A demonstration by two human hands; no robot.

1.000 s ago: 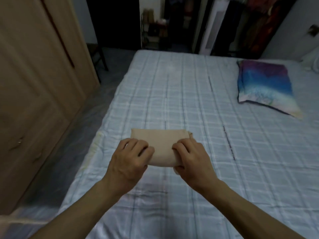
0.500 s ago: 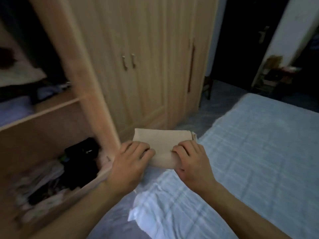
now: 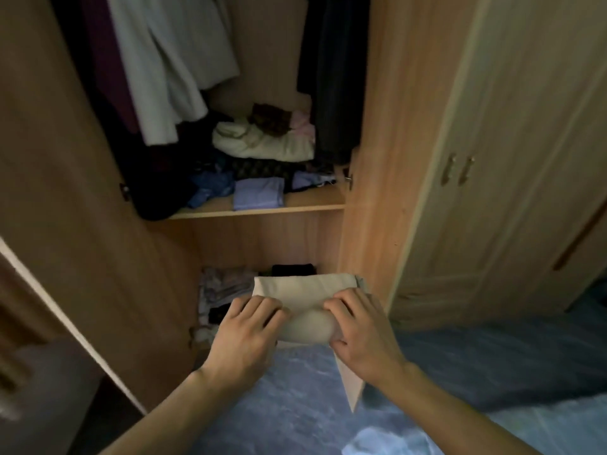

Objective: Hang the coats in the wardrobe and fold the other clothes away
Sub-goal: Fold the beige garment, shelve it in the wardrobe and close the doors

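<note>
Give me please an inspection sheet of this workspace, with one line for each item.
Surface: wardrobe shelf, piled with folded clothes.
Job's things: folded beige garment, held over the open drawer; grey coat and dark coat hang inside.
Clutter: loose clothes in the drawer.
Hands: left hand and right hand both grip the garment.
Cables: nothing seen.
Surroundings: closed wardrobe doors to the right.

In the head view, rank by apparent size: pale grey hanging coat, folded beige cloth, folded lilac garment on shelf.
1. Pale grey hanging coat
2. Folded beige cloth, though nearness inflates it
3. Folded lilac garment
</note>
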